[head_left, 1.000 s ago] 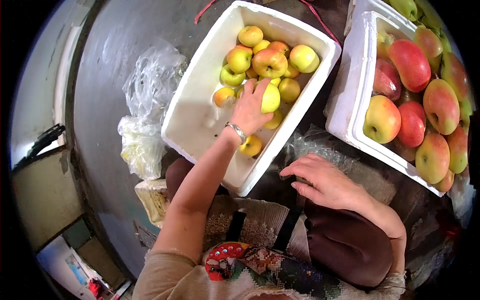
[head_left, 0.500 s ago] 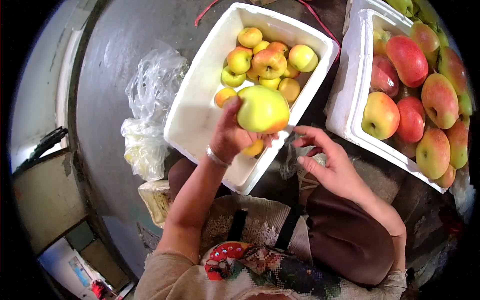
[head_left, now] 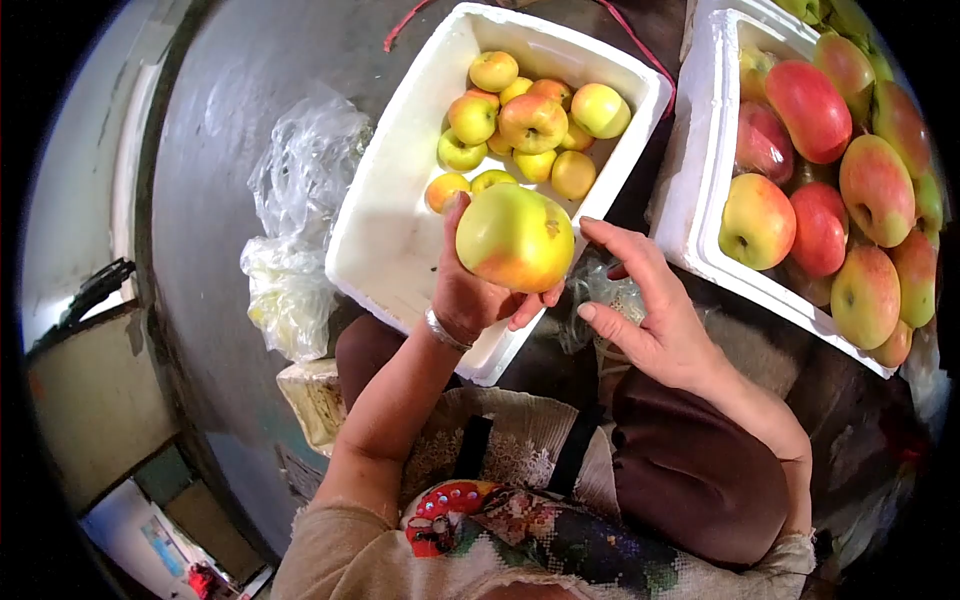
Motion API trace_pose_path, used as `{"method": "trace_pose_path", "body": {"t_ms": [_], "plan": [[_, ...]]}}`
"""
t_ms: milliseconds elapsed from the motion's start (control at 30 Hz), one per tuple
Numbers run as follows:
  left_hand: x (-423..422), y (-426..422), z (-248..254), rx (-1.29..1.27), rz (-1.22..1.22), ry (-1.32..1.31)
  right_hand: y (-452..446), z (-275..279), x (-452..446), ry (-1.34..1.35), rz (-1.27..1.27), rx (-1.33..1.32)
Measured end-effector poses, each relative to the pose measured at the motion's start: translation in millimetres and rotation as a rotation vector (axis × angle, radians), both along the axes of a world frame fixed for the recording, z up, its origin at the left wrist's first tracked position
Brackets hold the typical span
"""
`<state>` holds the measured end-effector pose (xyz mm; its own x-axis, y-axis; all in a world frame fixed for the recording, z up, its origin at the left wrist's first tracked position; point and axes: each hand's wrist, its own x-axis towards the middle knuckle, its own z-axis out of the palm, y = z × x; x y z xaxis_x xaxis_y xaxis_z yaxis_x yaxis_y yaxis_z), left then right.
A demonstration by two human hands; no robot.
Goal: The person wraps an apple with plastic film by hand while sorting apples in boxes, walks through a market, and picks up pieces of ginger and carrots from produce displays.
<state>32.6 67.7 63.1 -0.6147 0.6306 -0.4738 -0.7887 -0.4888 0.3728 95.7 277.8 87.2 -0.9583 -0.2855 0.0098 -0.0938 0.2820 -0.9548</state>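
Observation:
A large yellow-green apple (head_left: 512,238) with an orange blush and a small brown mark rests in my left hand (head_left: 472,290), thumb and fingers curled round it. Beneath it is a white foam box (head_left: 385,235) holding several yellow and red apples (head_left: 533,124), mostly gathered at its far end. My right hand (head_left: 655,315) is just right of the held apple, apart from it, with thumb and fingers spread and nothing between them.
A second foam box (head_left: 690,215) at the right is heaped with large red and yellow apples (head_left: 820,110). Crumpled clear plastic bags (head_left: 300,200) lie on the floor at the left. A pale block (head_left: 312,400) stands near my left knee. Red string (head_left: 635,40) runs behind the near box.
My left hand has turned the apple so that its brown mark faces up, and shifted it slightly left and down. My right hand has opened a little wider.

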Motion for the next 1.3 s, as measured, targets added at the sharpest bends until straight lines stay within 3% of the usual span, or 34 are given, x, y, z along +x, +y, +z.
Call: {"method": "trace_pose_path", "body": {"t_ms": [233,533,700,833,900,1000,1300], "plan": [[-1,0,-8,0.148,-0.083,0.084,0,2,-1,0.104,0.074,0.043],[2,1,-10,-0.026,-0.111,0.071,-6,0,0,0.197,0.073,0.09],[2,0,-20,0.062,-0.087,-0.079,-5,3,-2,0.24,0.089,0.198],[-3,-5,-33,0.161,-0.167,0.047,-3,6,-3,0.292,0.128,0.235],[-1,-4,-29,0.172,-0.087,-0.14,-3,6,-4,0.317,0.149,0.242],[0,-6,-31,0.28,-0.093,-0.16,-3,5,-4,0.324,0.164,0.198],[0,-7,-32,0.262,-0.085,-0.191,-3,3,-3,0.286,0.166,0.121]]}}
